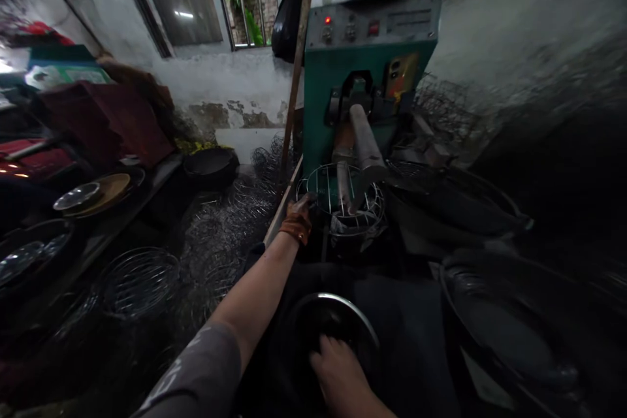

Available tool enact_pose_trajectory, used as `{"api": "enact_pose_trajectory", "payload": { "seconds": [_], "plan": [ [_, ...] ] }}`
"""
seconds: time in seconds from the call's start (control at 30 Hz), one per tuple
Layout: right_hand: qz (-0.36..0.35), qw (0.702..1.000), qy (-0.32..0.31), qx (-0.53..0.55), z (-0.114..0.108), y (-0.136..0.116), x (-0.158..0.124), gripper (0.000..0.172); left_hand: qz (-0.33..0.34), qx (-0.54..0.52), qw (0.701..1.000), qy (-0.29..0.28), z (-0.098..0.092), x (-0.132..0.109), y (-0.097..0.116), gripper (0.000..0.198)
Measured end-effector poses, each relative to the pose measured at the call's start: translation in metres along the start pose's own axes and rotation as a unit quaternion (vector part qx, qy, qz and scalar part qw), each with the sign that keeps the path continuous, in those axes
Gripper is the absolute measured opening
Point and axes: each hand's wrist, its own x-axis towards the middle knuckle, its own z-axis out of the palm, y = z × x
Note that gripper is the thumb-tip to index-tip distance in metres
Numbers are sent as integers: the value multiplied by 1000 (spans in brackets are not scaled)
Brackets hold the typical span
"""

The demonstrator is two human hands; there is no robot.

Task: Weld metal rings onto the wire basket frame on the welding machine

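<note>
My left hand point(298, 217), in a brown glove, reaches forward and grips the rim of a round wire basket point(343, 199). The basket sits under the arm point(365, 147) of a green machine point(365, 72). My right hand point(337, 372) is bare and low in the view. It rests on a dark round bowl with a shiny rim point(337, 304) on my lap; its fingers curl over the bowl's near edge.
Heaps of wire baskets point(140, 281) cover the floor at left. A shelf at left holds plates and bowls point(91, 194). A wooden pole point(298, 59) leans beside the machine. Large dark tubs point(494, 333) stand at right.
</note>
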Motion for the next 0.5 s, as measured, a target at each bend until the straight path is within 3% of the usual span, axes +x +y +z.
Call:
{"api": "enact_pose_trajectory", "payload": {
  "seconds": [0.13,0.33,0.5],
  "plan": [
    [-1,1000,12,-9,-6,-8,6,44,1,-6,1000,13,0,-15,8,19],
    [18,997,-80,-13,-43,-24,8,40,10,-12,1000,10,-3,-31,15,25],
    [36,995,-84,41,-56,-19,-2,46,26,-16,999,16,-2,-31,13,30]
  ]
}}
